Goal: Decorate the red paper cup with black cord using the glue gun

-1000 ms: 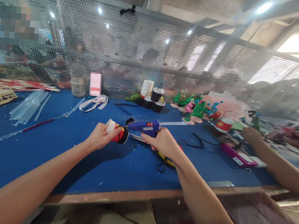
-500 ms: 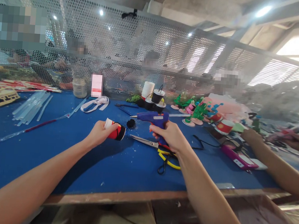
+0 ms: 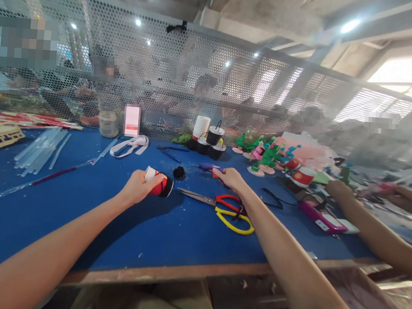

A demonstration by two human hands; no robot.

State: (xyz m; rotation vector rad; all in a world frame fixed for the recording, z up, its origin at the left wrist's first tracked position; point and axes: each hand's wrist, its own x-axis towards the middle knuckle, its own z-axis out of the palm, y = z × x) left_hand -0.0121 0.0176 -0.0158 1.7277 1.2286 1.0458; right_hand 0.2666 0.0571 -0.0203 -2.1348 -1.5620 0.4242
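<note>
My left hand (image 3: 137, 186) is wrapped round a small paper cup (image 3: 160, 184), red with a black band and a white end, tipped on its side above the table. Farther right, my right hand (image 3: 230, 178) is closed on a blue glue gun (image 3: 207, 167), which is low by the tabletop with its nozzle to the left; the hand hides its handle. Between the two hands, a small black blob (image 3: 179, 172) sits on the blue table. Scissors (image 3: 202, 198) with one red and one yellow handle lie nearer to me, beside my right forearm.
White and black cups (image 3: 215, 135) stand at the back, with green and pink craft figures (image 3: 268, 157) to their right. Clear glue sticks (image 3: 42, 149) and a white ribbon (image 3: 130, 144) lie left. A purple device (image 3: 320, 218) lies near a co-worker's arm (image 3: 361, 214).
My right hand has moved forward and down with the glue gun, away from the scissors, whose handles now show more fully. My left hand still holds the cup in nearly the same place.
</note>
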